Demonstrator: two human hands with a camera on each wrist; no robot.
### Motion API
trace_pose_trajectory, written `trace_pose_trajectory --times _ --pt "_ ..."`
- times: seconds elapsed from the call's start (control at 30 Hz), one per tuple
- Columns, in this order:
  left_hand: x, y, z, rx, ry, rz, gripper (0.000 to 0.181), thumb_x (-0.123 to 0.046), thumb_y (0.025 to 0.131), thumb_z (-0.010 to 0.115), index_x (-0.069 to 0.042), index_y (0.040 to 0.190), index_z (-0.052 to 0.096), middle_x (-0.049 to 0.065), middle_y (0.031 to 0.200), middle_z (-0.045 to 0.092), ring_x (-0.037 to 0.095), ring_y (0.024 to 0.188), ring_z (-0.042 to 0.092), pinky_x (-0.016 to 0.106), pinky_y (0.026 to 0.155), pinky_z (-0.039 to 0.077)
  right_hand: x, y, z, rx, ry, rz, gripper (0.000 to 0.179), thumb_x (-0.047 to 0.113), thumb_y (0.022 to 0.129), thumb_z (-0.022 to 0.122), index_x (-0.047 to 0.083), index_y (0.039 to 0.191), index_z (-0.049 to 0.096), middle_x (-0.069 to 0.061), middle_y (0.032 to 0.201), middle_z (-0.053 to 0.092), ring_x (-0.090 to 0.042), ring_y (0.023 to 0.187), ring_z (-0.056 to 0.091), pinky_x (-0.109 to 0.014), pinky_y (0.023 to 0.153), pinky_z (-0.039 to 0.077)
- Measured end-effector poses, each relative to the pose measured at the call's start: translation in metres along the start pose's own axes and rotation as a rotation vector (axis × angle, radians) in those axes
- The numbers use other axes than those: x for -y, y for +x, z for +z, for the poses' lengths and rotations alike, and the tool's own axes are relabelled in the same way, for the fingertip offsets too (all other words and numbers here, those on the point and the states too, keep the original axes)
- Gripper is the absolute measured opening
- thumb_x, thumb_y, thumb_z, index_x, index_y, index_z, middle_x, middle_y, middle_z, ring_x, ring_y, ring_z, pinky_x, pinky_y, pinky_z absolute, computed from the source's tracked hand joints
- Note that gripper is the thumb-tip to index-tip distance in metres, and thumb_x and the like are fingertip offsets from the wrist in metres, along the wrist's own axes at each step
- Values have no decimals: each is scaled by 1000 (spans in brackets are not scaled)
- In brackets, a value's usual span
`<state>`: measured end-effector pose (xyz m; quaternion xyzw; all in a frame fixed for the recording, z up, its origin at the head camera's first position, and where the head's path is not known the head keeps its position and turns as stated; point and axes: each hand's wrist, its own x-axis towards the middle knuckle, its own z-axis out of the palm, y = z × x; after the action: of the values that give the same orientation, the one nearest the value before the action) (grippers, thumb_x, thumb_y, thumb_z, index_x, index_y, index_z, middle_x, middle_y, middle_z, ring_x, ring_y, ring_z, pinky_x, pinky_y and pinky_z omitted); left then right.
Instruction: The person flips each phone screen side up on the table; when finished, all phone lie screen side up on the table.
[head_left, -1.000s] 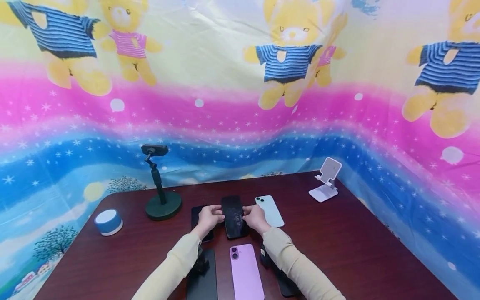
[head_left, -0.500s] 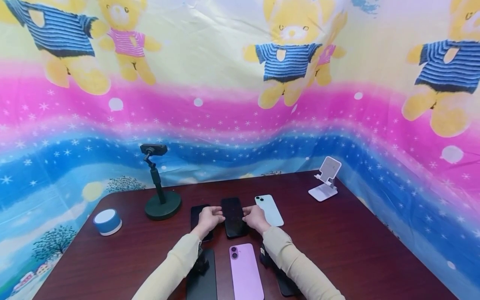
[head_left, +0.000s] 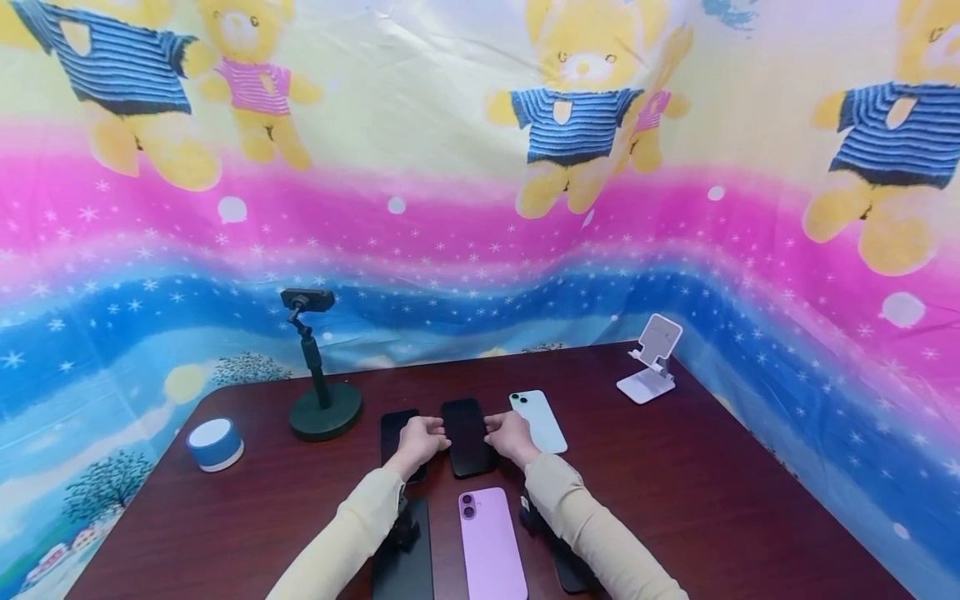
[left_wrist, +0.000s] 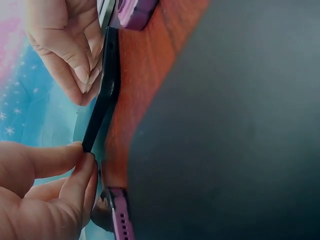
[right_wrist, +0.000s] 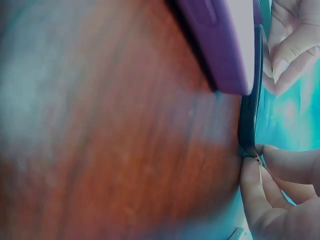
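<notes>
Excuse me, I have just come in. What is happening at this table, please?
A person's left hand and right hand pinch opposite long edges of a black phone, held between them over the dark red table. Whether it is lifted is hard to tell. To its right lies a mint phone, a dark phone is partly hidden by the left hand, and a purple phone lies nearer the person, camera side up.

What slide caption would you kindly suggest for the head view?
Left hand and right hand hold a black phone by its edges, beyond a lilac phone.
</notes>
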<state>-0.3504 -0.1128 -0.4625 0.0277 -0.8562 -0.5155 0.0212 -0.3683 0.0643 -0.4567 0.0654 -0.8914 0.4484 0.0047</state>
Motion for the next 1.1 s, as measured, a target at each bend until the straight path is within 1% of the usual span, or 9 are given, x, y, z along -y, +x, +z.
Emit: trace_pose_trajectory --times 0.13,0.23,0.37,0.47,0.63,0.73,0.87,1.1 --pt "0 0 0 3 17 0 43 4 82 67 10 123 58 25 112 66 33 102 66 38 84 56 -1 2 0 -3 -19 -12 33 -5 81 69 -3 113 69 -16 98 73 -29 97 67 -30 77 56" --pt "-1 1 1 -4 60 -2 43 4 80 69 10 122 60 23 110 68 32 103 65 38 83 56 -2 3 0 -1 -38 -26 34 -5 79 69 -2 113 69 -16 98 73 -29 97 67 -31 79 55" --pt "-5 2 1 -2 104 -3 42 4 79 70 10 120 61 21 106 69 32 101 65 38 82 56 -1 3 0 2 -32 -17 34 -6 79 69 -2 113 69 -16 98 73 -30 98 67 -32 78 55" --pt "-6 2 1 -8 107 -12 42 4 79 70 10 120 61 20 105 69 31 100 65 38 82 56 0 3 0 7 -24 -9 34 -6 79 69 -2 113 69 -16 99 72 -30 98 67 -30 76 56" --pt "-6 2 2 -10 138 4 40 4 79 70 11 118 62 21 105 69 33 101 65 37 81 56 -1 3 1 14 -18 -3 35 -7 79 69 -3 114 69 -17 100 72 -30 98 67 -28 73 56" --pt "-5 3 3 -4 160 21 39 5 79 70 11 117 62 22 104 69 33 101 65 37 81 56 -2 3 0 16 -17 -5 34 -7 80 69 -3 114 69 -17 100 72 -31 98 66 -29 74 56" --pt "-8 3 2 0 195 47 38 4 78 70 13 115 62 22 102 69 33 100 65 38 81 56 -1 2 -1 19 -14 -7 34 -7 80 68 -3 114 68 -17 101 72 -31 98 66 -30 75 56" --pt "-12 2 1 8 236 64 38 4 78 70 14 113 62 23 100 69 34 100 64 39 83 55 -1 3 -1 21 -21 -12 33 -6 80 68 -3 114 69 -17 101 72 -30 97 67 -29 74 56"
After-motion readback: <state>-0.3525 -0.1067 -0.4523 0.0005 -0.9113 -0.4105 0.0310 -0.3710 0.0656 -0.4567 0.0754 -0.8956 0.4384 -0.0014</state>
